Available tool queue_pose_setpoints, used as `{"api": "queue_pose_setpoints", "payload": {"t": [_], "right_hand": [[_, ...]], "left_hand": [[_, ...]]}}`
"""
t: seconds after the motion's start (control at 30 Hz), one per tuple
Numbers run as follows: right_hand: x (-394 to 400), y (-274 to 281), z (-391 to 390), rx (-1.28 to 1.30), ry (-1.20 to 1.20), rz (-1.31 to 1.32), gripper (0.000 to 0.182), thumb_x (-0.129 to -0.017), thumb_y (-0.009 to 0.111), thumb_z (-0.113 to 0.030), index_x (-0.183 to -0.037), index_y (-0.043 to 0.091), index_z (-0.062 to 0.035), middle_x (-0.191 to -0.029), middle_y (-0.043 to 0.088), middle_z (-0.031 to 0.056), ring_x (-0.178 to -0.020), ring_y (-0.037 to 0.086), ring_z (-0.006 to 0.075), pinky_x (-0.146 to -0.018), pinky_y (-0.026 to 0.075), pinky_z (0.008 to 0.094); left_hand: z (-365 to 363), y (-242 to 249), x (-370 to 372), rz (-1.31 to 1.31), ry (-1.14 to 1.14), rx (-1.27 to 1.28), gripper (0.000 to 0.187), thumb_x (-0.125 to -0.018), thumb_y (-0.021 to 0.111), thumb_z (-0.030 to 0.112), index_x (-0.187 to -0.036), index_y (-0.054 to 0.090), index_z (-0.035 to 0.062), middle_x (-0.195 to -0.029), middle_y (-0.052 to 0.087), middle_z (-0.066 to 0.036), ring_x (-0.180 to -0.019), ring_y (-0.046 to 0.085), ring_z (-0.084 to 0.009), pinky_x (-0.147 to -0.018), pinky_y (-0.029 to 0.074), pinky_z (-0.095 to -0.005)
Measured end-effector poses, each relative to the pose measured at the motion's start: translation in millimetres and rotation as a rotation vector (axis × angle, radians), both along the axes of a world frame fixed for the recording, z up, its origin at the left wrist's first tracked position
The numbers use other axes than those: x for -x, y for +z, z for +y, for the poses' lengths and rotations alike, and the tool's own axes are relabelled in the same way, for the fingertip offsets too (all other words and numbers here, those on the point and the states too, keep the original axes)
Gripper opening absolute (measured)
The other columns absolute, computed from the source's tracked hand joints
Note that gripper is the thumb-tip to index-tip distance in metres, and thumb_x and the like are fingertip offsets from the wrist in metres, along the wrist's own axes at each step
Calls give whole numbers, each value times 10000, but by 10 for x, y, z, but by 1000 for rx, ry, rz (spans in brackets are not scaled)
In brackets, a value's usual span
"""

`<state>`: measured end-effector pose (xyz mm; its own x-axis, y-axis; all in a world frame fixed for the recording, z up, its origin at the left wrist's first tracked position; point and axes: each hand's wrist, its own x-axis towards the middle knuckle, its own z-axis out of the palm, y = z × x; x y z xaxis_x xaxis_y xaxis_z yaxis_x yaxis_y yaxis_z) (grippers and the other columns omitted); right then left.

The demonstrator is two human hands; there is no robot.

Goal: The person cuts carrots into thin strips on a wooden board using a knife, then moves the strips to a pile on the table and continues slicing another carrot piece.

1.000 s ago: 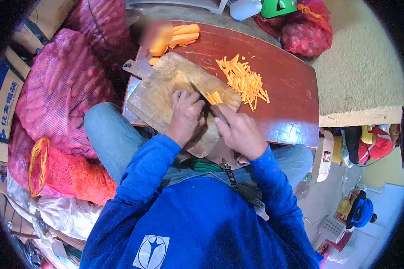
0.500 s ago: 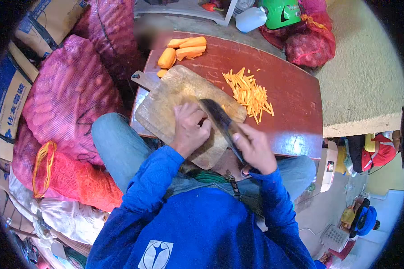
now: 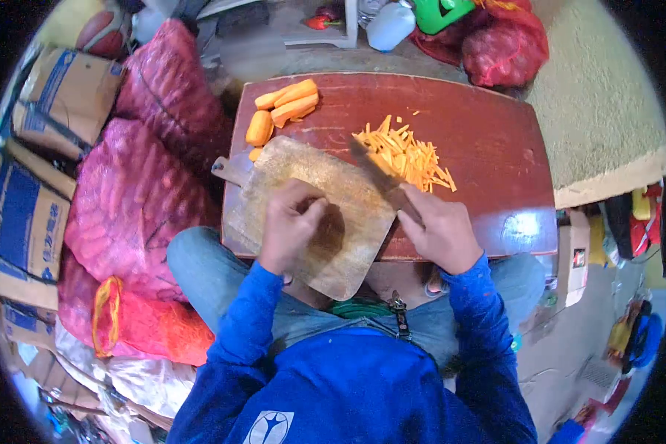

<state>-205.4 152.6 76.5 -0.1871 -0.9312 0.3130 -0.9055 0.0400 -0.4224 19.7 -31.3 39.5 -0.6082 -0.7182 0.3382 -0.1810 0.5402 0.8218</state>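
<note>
A worn wooden cutting board (image 3: pixel 355 222) lies at an angle over the near left part of a red-brown table (image 3: pixel 488 148). Above the board, my left hand (image 3: pixel 292 222) has its fingers curled in; whether anything is in them is hidden. My right hand (image 3: pixel 445 228) grips the handle of a dark-bladed knife (image 3: pixel 377 170), its blade slanting up and left beside a pile of thin orange carrot strips (image 3: pixel 414 159). Beyond the board's left corner lie several peeled carrot pieces (image 3: pixel 294 106).
Pink mesh sacks (image 3: pixel 129 207) and cardboard boxes (image 3: pixel 29 222) stand on the left. A red mesh bag (image 3: pixel 507 48) and a pale jug (image 3: pixel 391 28) are behind the table. A rough concrete ledge (image 3: pixel 607 111) borders the right.
The knife has moved off the board to the edge of the strip pile. My left hand has shifted slightly left. The whole view has turned and shifted.
</note>
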Motion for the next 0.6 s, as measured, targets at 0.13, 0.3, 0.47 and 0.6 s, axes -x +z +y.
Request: {"api": "queue_pose_setpoints", "payload": {"t": [0.13, 0.3, 0.47, 0.6], "right_hand": [[69, -76, 5, -2, 101, 74, 299, -953, 735, -244, -1144, 635, -38, -887, 713, 166, -785, 726, 380, -657, 594, 473], [97, -62, 45, 82, 100, 176, 265, -912, 720, -212, -1077, 624, -29, -832, 692, 109, -740, 724, 310, -621, 587, 446], [162, -52, 105, 26, 104, 343, 210, -869, 653, -145, -1029, 649, -9, -824, 709, 99, -765, 745, 264, -664, 596, 407], [132, -168, 83, 69, 128, 291, 307, -876, 759, -194, -1079, 625, -6, -797, 655, 105, -737, 707, 307, -640, 575, 452]], "left_hand": [[-341, 298, 319, -52, -93, -40, 198, -818, 838, 117, -980, 803, 8, -889, 732, -144, -862, 712, -297, -831, 571, -379], [-499, 378, 1068, -336, -348, 348, 411, -742, 948, 298, -1083, 823, 105, -1153, 749, -144, -1149, 676, -340, -981, 518, -450], [-535, 172, 1497, -540, -336, 452, 564, -717, 946, 479, -1174, 818, 175, -1246, 726, -119, -1269, 619, -363, -1066, 395, -571], [-639, 59, 1582, -499, -260, 662, 463, -789, 908, 466, -1112, 820, 147, -1214, 731, -95, -1206, 630, -342, -984, 399, -563]]}}
